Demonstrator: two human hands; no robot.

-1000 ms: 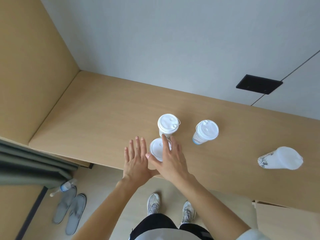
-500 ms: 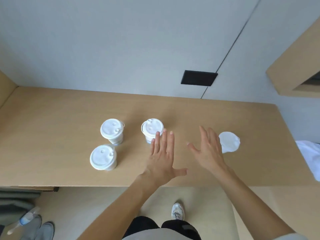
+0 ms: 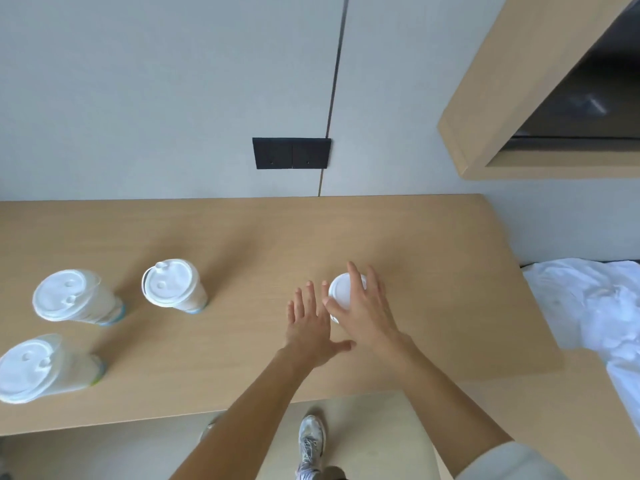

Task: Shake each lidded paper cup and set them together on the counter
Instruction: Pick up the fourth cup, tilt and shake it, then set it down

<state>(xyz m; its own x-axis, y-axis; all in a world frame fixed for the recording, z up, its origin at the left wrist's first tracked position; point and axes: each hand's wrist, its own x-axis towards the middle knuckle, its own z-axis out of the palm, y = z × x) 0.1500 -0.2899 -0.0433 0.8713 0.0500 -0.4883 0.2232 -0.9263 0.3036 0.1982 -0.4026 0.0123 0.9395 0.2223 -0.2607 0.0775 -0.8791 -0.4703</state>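
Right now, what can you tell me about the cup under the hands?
The fourth cup stands on the wooden counter, apart from three other cups at the left. Only its round white lid shows well; it looks like smooth plastic. The right hand is draped over it, fingers spread across the lid and side. The left hand is open beside it; whether it touches is unclear. The cup's body is mostly hidden.

Just 1 view, from a cam on the person's head. It looks down & forward from high up, over the light brown wooden counter [image 3: 242,237], w/ the grey wall [image 3: 156,81] at 12 o'clock. Both arms come in from 6 o'clock. It's close, about arm's reach. No 2nd view to share.
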